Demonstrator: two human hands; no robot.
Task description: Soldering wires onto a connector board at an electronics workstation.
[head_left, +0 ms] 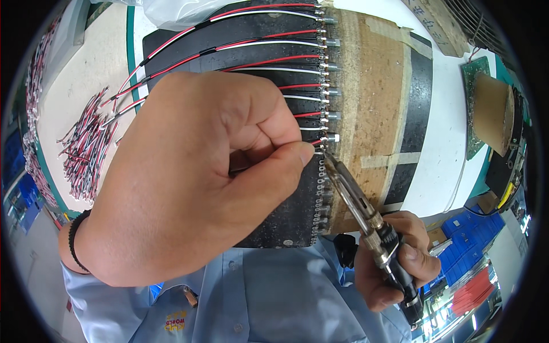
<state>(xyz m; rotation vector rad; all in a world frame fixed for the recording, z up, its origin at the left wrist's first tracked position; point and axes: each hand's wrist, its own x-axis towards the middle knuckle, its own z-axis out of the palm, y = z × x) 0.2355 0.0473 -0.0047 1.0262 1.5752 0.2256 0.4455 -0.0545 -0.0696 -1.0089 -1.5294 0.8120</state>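
A row of small metal connectors (333, 91) runs along the edge of a tape-covered wooden strip (372, 86) on a black board (269, 228). Red and white wire pairs (269, 37) reach the upper connectors from the left. My left hand (189, 160) is closed in a pinch on a wire pair (316, 142), its fingertips just left of a connector; most of that pair is hidden under the hand. My right hand (400, 260) grips a soldering iron (372, 223) by its black handle. The iron's tip touches or nearly touches the wire ends; which, I cannot tell.
A loose bundle of red, black and white wires (88, 148) lies on the pale table at the left. Clear plastic (177, 11) sits at the far edge. At the right are a cardboard spool (493, 111) and a green board (473, 137). Blue bins (472, 234) stand beyond.
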